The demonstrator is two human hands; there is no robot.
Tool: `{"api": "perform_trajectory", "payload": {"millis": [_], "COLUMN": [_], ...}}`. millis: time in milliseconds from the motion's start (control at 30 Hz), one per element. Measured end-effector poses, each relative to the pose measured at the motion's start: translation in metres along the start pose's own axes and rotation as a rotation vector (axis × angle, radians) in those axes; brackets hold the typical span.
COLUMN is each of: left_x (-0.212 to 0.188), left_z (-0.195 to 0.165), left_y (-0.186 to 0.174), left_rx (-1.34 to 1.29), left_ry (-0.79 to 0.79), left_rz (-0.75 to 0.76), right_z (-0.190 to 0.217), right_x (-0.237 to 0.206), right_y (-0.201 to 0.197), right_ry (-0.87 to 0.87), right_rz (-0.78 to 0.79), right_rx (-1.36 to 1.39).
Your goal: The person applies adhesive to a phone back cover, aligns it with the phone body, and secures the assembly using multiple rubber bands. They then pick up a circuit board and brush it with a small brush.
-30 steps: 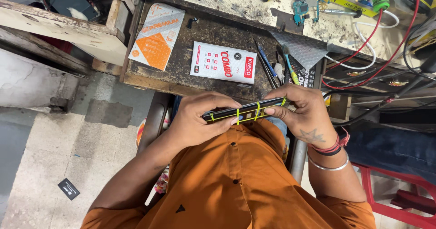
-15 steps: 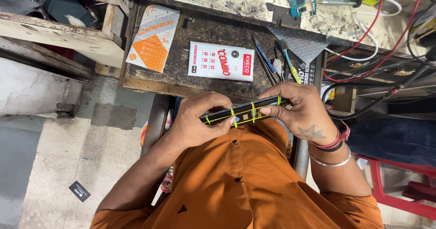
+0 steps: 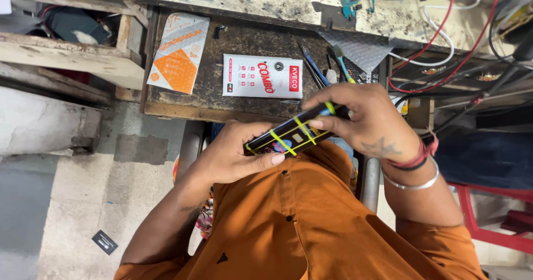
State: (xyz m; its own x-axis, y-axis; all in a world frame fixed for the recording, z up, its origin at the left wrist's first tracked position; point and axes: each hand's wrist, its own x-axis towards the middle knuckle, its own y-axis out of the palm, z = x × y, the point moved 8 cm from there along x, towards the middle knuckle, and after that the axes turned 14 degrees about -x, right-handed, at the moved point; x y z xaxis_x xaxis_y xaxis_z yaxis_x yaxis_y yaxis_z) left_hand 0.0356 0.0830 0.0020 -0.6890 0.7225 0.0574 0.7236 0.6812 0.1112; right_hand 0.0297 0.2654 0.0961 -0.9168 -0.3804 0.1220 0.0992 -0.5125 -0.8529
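The view is evenly and fairly brightly lit by soft, diffuse light, with no hard-edged shadows anywhere. The pale worktop [image 3: 266, 0] along the top edge is the brightest area and looks slightly washed out. The dark wooden drawer [image 3: 244, 99] below it reads dim, and the gap beneath it falls into soft shadow. The orange shirt [image 3: 311, 224] is well exposed, its folds shaded gently. A faint sheen sits on the white packet [image 3: 262, 76]. Focus is sharp across the middle; the concrete floor [image 3: 72, 202] stays clear. Lines bend slightly towards the edges, as from a wide lens. No motion blur shows.
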Motion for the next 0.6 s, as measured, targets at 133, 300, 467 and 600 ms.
{"api": "perform_trajectory", "payload": {"millis": [133,300,467,600], "left_x": [0.005,0.005,0.001,0.005], "left_z": [0.026,0.043,0.051,0.047], "left_y": [0.008,0.008,0.001,0.011], "left_rx": [-0.275,-0.788,-0.966,-0.991], "left_ry": [-0.091,0.107,0.216,0.249], "left_rz": [-0.06,-0.299,-0.406,-0.357], "right_z": [0.006,0.005,0.015,0.006], "right_x": [0.015,-0.016,-0.048,-0.054], "right_y": [-0.004,0.003,0.044,0.054], "right_ry": [-0.079,0.01,-0.003,0.041], "right_rz": [-0.072,-0.522,-0.472,-0.445], "right_rx": [0.054,0.291,0.148,0.194]}}
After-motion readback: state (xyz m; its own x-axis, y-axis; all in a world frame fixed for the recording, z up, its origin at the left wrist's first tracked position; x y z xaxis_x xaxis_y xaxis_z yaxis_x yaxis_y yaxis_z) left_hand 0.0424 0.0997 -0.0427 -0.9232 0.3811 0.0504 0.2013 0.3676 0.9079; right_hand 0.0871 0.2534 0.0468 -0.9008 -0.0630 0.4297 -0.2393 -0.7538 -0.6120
